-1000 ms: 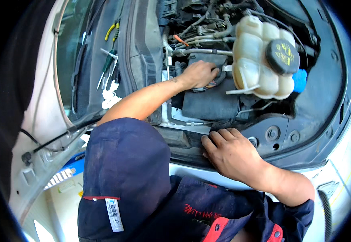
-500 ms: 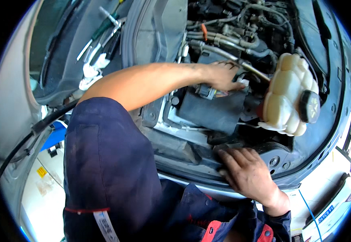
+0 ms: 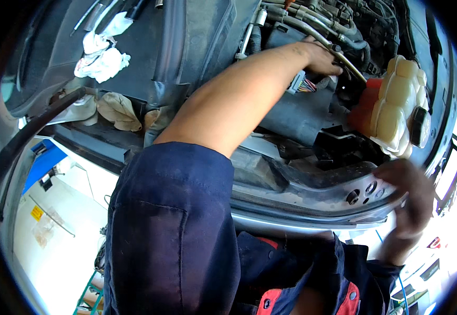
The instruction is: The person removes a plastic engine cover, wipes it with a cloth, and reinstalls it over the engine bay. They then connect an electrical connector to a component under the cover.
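Note:
My left arm reaches across the engine bay. My left hand (image 3: 321, 59) is down among the parts beside a metal pipe (image 3: 338, 51); its fingertips are hidden, so what they touch does not show. Close to its wrist is a grey connector with coloured wires (image 3: 303, 84), above a dark flat cover (image 3: 291, 115). My right hand (image 3: 409, 194) is smeared by motion over the front edge of the bay, just below the translucent coolant tank (image 3: 396, 107) with its black cap (image 3: 420, 127). Nothing can be made out in it.
White crumpled cloths (image 3: 102, 60) and several tools (image 3: 100, 16) lie on the dark panel at the left. A beige glove-like cloth (image 3: 118, 111) rests in the gutter near a black strut (image 3: 34, 131). Hoses and pipes (image 3: 352, 37) crowd the far side.
The head view has shifted. My left hand has gone deeper beside the pipe, its fingers now hidden. My right hand has moved right along the front edge, toward the tank.

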Action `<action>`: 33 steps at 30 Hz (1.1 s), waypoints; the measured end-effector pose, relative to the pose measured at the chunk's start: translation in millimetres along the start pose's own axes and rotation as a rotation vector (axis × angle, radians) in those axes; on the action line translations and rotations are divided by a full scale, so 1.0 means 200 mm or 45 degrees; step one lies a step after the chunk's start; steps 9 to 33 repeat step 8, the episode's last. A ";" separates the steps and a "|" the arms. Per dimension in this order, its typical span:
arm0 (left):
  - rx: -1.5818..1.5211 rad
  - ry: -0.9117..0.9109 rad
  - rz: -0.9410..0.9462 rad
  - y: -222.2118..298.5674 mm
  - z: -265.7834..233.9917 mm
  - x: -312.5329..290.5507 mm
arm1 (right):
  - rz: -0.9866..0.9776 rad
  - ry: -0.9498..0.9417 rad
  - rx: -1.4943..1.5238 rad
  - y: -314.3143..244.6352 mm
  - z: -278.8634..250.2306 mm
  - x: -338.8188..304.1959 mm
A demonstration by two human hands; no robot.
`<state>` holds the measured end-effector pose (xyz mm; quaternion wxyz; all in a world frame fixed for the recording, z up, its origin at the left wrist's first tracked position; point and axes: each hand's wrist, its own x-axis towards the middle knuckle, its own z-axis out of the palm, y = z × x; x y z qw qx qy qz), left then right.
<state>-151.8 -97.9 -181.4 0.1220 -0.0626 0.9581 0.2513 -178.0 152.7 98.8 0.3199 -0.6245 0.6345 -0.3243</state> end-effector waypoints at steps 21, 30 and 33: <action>0.200 0.037 0.109 0.00 -0.22 -0.13 | 0.355 -0.202 -0.965 0.68 -0.48 0.60; 0.200 0.037 0.109 0.00 -0.22 -0.13 | 0.355 -0.202 -0.965 0.68 -0.48 0.60; 0.200 0.037 0.109 0.00 -0.22 -0.13 | 0.355 -0.202 -0.965 0.68 -0.48 0.60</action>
